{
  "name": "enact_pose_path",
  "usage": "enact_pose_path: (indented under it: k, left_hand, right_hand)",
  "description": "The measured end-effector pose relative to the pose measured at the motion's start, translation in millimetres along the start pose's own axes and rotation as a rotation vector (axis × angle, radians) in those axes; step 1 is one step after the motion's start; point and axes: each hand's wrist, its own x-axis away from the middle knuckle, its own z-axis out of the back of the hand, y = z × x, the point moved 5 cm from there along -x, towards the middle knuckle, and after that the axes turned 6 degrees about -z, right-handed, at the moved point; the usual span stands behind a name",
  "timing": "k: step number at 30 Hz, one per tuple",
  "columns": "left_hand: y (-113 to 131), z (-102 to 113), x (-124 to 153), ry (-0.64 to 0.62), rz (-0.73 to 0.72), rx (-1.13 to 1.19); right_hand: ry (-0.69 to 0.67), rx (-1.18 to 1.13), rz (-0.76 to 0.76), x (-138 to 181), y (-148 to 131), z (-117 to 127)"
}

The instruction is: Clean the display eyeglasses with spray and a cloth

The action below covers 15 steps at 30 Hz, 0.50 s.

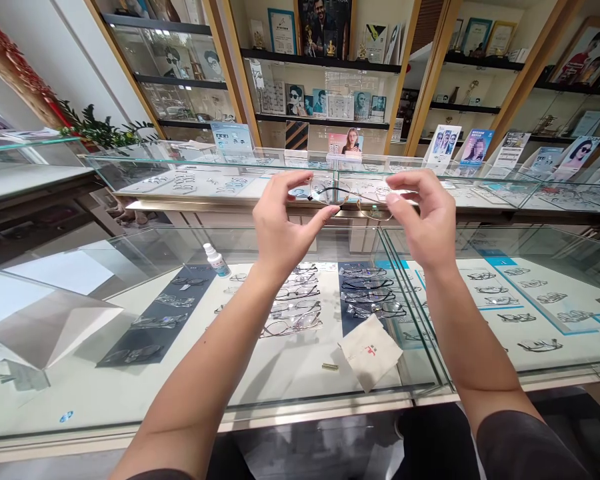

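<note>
A pair of thin-rimmed eyeglasses (336, 191) is held up above the glass counter, one dark temple crossing the lenses. My left hand (279, 223) has its index finger and thumb at the left lens, above and below the rim. At the other end, my right hand (429, 217) pinches the frame between thumb and curled fingers. Below them, on the counter top, lie a pale cleaning cloth (371, 350) with a red mark and a small gold-coloured strip (330, 367). A white spray bottle (216, 260) stands to the left of my left forearm.
Rows of eyeglasses (295, 308) lie inside the glass display counter (260, 400). A white angular stand (55, 320) is at the left. Across the aisle, a second glass case (260, 190) carries upright advertising cards (445, 147). Shelves (325, 61) with pictures line the wall.
</note>
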Motion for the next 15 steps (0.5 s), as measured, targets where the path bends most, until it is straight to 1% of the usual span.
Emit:
enact_pose_path:
  k: [2, 4, 9, 12, 15]
  left_hand:
    - [6, -1, -1, -0.041, -0.065, -0.037]
    - [11, -2, -1, -0.081, -0.111, -0.056]
    - [20, -3, -1, -0.139, -0.137, -0.041]
    - [25, -2, 0, -0.156, -0.105, 0.048]
    - [25, -3, 0, -0.183, -0.004, 0.188]
  right_hand:
    - [-0.041, 0.111, 0.062, 2, -5, -4]
    - [-0.098, 0.167, 0.089, 3, -6, -8]
    - [-0.190, 0.163, 0.079, 2, -3, -11]
    - [-0.257, 0.122, 0.051, 0, 0, -10]
    - [-0.341, 0.037, -0.033, -2, 8, -11]
